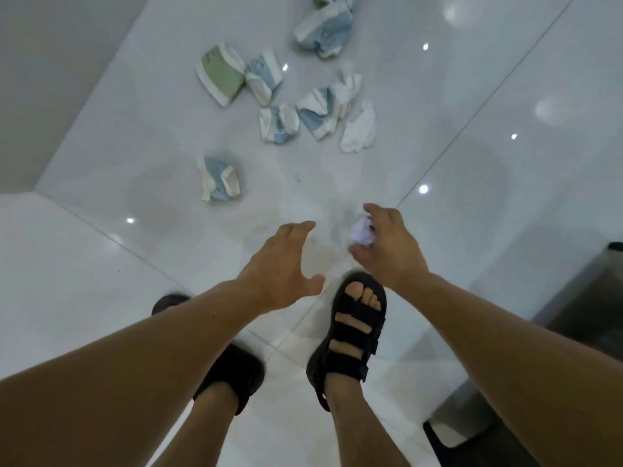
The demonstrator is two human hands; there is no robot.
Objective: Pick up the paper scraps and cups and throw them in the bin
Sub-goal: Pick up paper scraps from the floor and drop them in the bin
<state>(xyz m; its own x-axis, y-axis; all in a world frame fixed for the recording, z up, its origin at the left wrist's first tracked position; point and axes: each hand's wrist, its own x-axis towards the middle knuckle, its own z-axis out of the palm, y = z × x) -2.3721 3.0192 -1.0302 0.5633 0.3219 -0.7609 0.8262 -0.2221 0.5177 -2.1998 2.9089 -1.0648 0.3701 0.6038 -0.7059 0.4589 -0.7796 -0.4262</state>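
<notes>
Head view: the right hand (392,247) is gripping a crumpled white paper scrap (361,232) above the white tiled floor (101,281), while the left hand (279,264) is hanging spread, holding nothing. Ahead, crushed blue and green paper cups (220,178) are lying scattered; a grey metal bin (580,315) is standing far right.

Green cup (220,74), black sandal (350,338)

No readable text; faint round marks on crushed cups (323,30) too blurred.
</notes>
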